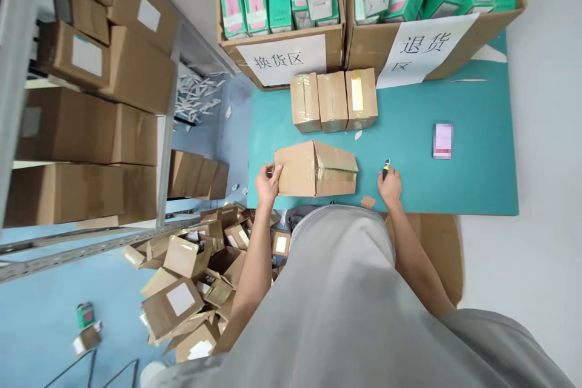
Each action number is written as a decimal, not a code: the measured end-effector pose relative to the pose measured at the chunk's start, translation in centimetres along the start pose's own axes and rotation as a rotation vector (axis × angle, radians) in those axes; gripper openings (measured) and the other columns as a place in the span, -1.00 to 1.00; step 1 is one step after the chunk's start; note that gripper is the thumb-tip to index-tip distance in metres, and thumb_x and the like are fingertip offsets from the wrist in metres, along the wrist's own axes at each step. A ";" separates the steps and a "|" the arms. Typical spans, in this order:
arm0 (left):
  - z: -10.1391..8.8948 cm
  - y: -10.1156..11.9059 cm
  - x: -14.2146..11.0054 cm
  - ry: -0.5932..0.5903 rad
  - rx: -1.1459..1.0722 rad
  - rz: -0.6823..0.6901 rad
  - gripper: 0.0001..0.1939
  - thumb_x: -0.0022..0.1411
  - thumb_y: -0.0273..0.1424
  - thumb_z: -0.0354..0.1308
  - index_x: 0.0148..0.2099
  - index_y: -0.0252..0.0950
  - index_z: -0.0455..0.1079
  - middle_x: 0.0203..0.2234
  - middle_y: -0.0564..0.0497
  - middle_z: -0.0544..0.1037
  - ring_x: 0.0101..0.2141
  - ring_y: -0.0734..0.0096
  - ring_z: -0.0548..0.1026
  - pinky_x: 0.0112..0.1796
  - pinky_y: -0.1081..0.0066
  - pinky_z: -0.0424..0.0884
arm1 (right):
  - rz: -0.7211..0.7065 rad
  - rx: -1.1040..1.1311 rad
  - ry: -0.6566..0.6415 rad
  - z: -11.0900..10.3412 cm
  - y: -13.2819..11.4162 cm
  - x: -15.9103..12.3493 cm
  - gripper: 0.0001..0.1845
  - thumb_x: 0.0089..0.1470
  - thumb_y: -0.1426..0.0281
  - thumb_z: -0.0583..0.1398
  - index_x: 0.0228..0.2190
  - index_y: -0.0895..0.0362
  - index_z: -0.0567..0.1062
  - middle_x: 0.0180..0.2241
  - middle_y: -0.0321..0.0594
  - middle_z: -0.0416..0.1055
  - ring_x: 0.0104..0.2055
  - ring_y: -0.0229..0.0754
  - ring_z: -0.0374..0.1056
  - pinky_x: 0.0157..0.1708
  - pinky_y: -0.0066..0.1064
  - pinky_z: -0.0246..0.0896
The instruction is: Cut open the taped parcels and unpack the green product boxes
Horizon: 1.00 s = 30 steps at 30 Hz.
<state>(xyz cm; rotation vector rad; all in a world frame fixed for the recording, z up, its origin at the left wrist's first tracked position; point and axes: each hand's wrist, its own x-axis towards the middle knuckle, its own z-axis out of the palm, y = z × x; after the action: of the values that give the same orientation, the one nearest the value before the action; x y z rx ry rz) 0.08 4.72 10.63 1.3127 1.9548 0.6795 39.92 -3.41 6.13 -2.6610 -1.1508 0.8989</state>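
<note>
Left hand (267, 185) is gripping a taped cardboard box (295, 171) by its left end; hand is partly closed, thumb pressing on the cardboard, other fingers partly hidden. Box is resting just right of that hand, taped end facing the right hand (390, 186), not touching it. Right hand is curling tightly round a small black-and-yellow cutter (386, 171), tip pointing away from the body. Cardboard scrap (368, 202) is lying on the teal tabletop (482, 112), near the right hand, to its left. Three small boxes (333, 103) are standing in a row beyond both hands, between them. Blurred pink item (442, 141) is lying right of and beyond the right hand. Farther out, two open cartons (370, 48) are holding green packages (279, 3), paper signs (282, 60) hanging in front. Left of the left hand, a shelf (166, 151) is holding more boxes; a pile of boxes (188, 312) is covering the floor.
</note>
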 end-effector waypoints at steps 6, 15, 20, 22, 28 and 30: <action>0.0 -1.6 0.5 0.046 -0.037 -0.041 -0.54 0.38 0.10 0.23 -0.16 -0.23 0.49 -0.18 -0.13 0.70 -0.12 0.15 0.60 -0.10 0.30 0.52 | -0.018 0.689 -0.449 2.7 -4.1 -1.5 -0.38 0.59 0.06 -0.01 0.15 0.30 0.57 -0.11 0.05 0.69 -0.11 -0.10 0.62 -0.06 -0.36 0.50; 7.1 -2.6 -0.2 -0.100 -0.247 -0.054 -0.52 0.47 0.05 0.11 -0.25 -0.26 0.49 -0.25 -0.10 0.68 -0.10 0.16 0.58 0.00 0.30 0.50 | -0.279 0.568 -0.041 -1.4 -1.2 0.0 -0.42 0.32 -0.07 0.27 0.07 0.13 0.65 0.11 0.14 0.70 0.15 0.21 0.65 0.19 0.01 0.52; 11.7 -1.0 -0.7 -0.288 -0.374 -0.099 -0.66 0.34 -0.09 0.26 -0.18 -0.30 0.54 -0.19 -0.16 0.72 -0.09 0.13 0.61 0.01 0.22 0.57 | -0.336 0.387 0.039 -4.1 -0.5 -1.4 -0.57 0.37 0.12 0.22 0.09 0.09 0.64 0.11 0.06 0.70 0.01 0.15 0.69 0.13 0.01 0.54; 11.6 -0.4 -0.5 -0.275 -0.400 -0.088 -0.68 0.30 -0.16 0.28 -0.10 -0.33 0.57 -0.09 -0.21 0.73 -0.05 0.12 0.64 0.06 0.19 0.58 | -0.350 0.379 0.038 -4.1 -0.7 -1.9 -0.62 0.36 0.16 0.20 0.04 0.08 0.65 0.06 0.04 0.72 -0.01 0.12 0.69 0.10 -0.03 0.55; 7.9 1.3 -1.2 -0.173 -0.393 -0.010 -0.59 0.43 -0.09 0.22 0.03 -0.31 0.65 -0.03 -0.19 0.75 -0.11 0.16 0.67 -0.08 0.25 0.63 | -0.332 0.520 0.158 -3.3 -1.0 -1.1 -0.48 0.26 -0.03 0.24 -0.14 0.17 0.68 0.01 0.16 0.67 -0.10 0.08 0.63 0.06 -0.03 0.54; 7.1 2.1 -2.0 -0.189 -0.329 0.021 -0.59 0.41 -0.05 0.28 -0.01 -0.30 0.66 -0.10 -0.17 0.75 -0.17 0.17 0.66 -0.10 0.25 0.62 | -0.290 0.582 0.157 -3.1 -1.4 -0.3 -0.39 0.19 -0.09 0.27 -0.10 0.20 0.68 -0.04 0.15 0.68 -0.12 0.07 0.60 0.04 -0.04 0.54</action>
<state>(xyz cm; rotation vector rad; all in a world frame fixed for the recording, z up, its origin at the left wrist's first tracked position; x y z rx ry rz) 7.26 3.97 8.12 1.1495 1.6024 0.8166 40.61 -2.25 9.21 -2.0016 -1.0095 0.8005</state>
